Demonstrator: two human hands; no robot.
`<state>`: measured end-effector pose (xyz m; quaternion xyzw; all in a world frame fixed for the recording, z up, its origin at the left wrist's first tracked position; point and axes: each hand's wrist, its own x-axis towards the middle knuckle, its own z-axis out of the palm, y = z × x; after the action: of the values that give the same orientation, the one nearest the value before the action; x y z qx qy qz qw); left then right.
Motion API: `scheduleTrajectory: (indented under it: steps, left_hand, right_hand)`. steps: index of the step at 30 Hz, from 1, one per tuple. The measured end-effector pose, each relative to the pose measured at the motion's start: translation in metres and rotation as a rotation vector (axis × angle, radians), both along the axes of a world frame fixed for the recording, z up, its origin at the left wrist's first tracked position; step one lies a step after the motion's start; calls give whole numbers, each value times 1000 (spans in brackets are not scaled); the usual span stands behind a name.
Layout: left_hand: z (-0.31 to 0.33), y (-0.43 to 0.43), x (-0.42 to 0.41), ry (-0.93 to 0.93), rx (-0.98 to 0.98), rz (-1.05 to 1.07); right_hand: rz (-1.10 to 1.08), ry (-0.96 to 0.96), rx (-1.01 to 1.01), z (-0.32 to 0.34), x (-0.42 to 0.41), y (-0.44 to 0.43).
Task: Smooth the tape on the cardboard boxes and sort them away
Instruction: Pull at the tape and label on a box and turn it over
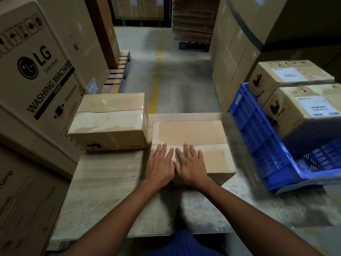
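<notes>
A taped cardboard box [191,133] lies flat on the wooden table [103,182], right of centre. My left hand [160,166] and my right hand [190,165] rest side by side, palms down and fingers spread, on the near left part of its top, fingertips at the tape seam. A second taped box [108,121] stands to the left, apart from both hands. Clear tape covers the tops of both boxes.
A blue plastic crate [258,137] at the right holds two labelled cardboard boxes [299,109]. Big washing machine cartons [36,71] stand close on the left. Tall cartons [239,52] rise at the right, with a floor aisle and yellow line [156,74] between.
</notes>
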<state>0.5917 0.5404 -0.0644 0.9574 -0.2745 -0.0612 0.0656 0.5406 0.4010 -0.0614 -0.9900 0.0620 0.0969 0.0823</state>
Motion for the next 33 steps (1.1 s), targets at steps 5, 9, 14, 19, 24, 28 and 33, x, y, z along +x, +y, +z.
scheduleTrajectory:
  steps: [5,9,14,19,24,28,33]
  left_hand:
    - [11,-12,24,-162,5,-57]
    - [4,-9,50,-8,-37,-57]
    - [-3,-4,59,78,-20,8]
    - [19,-28,72,-9,59,30]
    - [9,-56,76,99,35,-76]
    - [2,-61,75,109,48,-42]
    - [15,-71,65,138,30,-7]
  right_hand:
    - [19,-102,-86,15,22,-7]
    - [78,5,-129,25,49,-23]
    - [85,179,-38,15,57,-39]
    - [89,141,-76,39,71,-46]
    - [-71,216,-70,39,71,-73]
    - [-74,255,-2,24,63,-81]
    - [-89,225,-8,29,59,-74]
